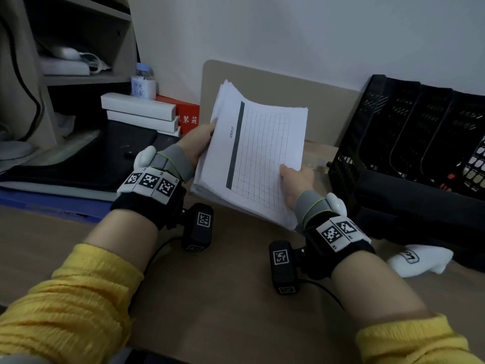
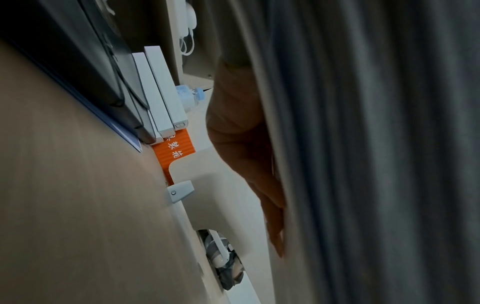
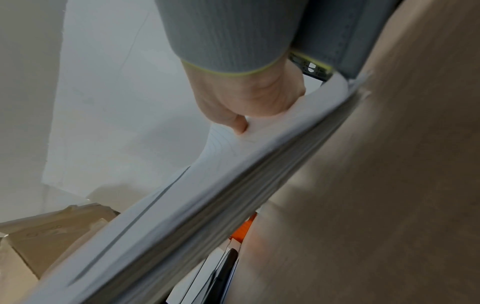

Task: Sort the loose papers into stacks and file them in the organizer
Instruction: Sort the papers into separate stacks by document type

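Head view: gridded form [image 1: 258, 153] atop stack [image 1: 210, 185].

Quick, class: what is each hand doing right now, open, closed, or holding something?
Left hand: holding the left edge of the paper stack.
Right hand: holding the stack's near right corner, thumb on top.

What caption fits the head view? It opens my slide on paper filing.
Both hands, left hand and right hand, hold a paper stack above the desk, organizer alongside.

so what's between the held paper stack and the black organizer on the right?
Head view: only bare desk separates the paper stack from the black organizer. The right hand grips the stack's near right corner, the left hand its left edge.
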A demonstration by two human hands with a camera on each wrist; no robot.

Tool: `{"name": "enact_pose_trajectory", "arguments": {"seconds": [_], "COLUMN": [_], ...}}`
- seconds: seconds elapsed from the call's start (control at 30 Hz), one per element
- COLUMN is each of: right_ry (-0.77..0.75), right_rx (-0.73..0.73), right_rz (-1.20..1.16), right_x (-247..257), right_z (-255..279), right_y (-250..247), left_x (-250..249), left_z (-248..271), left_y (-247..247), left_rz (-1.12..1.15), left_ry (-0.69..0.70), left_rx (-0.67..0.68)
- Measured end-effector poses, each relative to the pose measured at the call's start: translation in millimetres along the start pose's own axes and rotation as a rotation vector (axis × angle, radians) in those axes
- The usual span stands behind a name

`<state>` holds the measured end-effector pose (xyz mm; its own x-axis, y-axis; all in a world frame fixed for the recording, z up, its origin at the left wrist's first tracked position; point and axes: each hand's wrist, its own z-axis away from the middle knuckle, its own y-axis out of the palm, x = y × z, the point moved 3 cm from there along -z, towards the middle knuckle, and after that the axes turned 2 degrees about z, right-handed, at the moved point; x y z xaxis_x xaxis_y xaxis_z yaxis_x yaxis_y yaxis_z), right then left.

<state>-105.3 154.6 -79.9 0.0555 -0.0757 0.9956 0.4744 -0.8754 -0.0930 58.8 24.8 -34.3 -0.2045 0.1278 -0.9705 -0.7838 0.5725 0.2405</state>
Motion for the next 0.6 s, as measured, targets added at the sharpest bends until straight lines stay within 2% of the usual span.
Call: {"name": "enact_pose_trajectory", "arguments": {"seconds": [0.07,0.13,0.2,0.33,0.43,0.6], "right_ry": [-0.014,-0.059,-0.131,-0.360,-0.509,-0.563], "right_rx": [-0.049,-0.093,-0.123,-0.160,-0.127,0.002], "right_rz": [-0.055,-0.078,-0.104,-0.183,-0.236,-0.267], "right_x": [0,3,8,23,34,35], "right_z": [-1,-1,1,10,15,16], "right_y": [0,1,1,-2,-3,-1], "left_x": [-5,-9,-10,-10,-10,-2], "left_z": [1,7,10,6,7,3], "left_y": [0,3,3,-2,-5,-9], "left_rz": [0.038,-0.065,-0.186,-0.203,-0.172,-0.094], "left_ry": [0.030,0.048,0.033,0.101,0.145,0.185], "left_rx": [0.043,0.155,0.200,0.142,0.125,0.085]}}
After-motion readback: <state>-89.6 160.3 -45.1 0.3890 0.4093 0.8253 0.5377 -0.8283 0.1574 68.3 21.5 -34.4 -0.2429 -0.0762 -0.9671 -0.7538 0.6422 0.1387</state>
